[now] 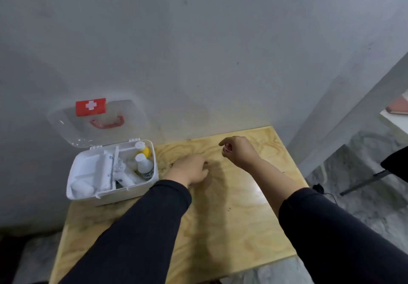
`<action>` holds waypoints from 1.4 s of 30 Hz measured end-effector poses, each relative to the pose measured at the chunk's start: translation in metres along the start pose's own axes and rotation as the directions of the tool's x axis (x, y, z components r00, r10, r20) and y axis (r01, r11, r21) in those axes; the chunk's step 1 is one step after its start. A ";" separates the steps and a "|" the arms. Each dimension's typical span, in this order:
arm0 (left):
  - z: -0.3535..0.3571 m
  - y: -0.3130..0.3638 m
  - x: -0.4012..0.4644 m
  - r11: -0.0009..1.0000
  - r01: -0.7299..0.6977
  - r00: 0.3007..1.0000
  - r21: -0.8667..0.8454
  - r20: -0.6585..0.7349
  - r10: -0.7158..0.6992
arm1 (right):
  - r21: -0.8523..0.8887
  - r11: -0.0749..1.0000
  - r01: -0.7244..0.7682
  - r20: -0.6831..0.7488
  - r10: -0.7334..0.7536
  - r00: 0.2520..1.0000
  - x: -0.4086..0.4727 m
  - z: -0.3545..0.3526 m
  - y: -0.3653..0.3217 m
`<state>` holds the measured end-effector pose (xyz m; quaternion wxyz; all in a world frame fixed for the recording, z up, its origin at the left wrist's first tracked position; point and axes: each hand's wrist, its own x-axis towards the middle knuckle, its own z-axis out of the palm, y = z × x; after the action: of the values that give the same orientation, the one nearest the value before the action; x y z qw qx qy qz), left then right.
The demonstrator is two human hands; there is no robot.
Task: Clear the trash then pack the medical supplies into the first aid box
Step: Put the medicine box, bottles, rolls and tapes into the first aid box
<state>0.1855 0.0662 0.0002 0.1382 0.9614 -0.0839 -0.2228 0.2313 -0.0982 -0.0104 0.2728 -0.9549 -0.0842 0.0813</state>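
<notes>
1. Your left hand rests knuckles up on the wooden table, just right of the first aid box. The fingers are curled down onto the surface. You can't tell whether anything is pinched under them.
2. Your right hand is lifted above the far part of the table, fingers curled in. It is closed narrow around a small pale bit. Too small to say what it is.
3. The first aid box sits at the table's far left corner, against the wall. Part of it overhangs the left edge.
4. The clear lid stands open, leaning back on the wall. It carries a red cross label and a red handle.
5. Inside the box: a white tray fills the left part, with white rolls at its near end.
6. The right compartment holds a white bottle and a yellow bottle, both upright, the yellow one behind.
7. Both sleeves are dark; the right one is pushed up the forearm.
8. Small dark specks lie on the tabletop near your left hand.
</notes>
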 end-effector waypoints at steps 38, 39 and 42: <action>-0.007 -0.261 -0.143 0.863 0.319 0.897 -0.392 -0.170 -0.408 | -0.036 0.938 0.345 0.165 -0.335 0.928 0.021 0.150 -0.315; -0.007 -0.261 -0.143 0.865 0.314 0.897 -0.392 -0.175 -0.405 | -0.057 0.935 0.351 0.166 -0.338 0.926 0.019 0.147 -0.313; -0.007 -0.261 -0.142 0.868 0.313 0.897 -0.386 -0.182 -0.404 | -0.097 0.931 0.351 0.177 -0.331 0.927 0.010 0.142 -0.306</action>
<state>0.0892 0.3471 -0.0159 0.2711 0.9408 0.1565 -0.1298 0.1764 0.2317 0.0328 0.2138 -0.9316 -0.2754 0.1026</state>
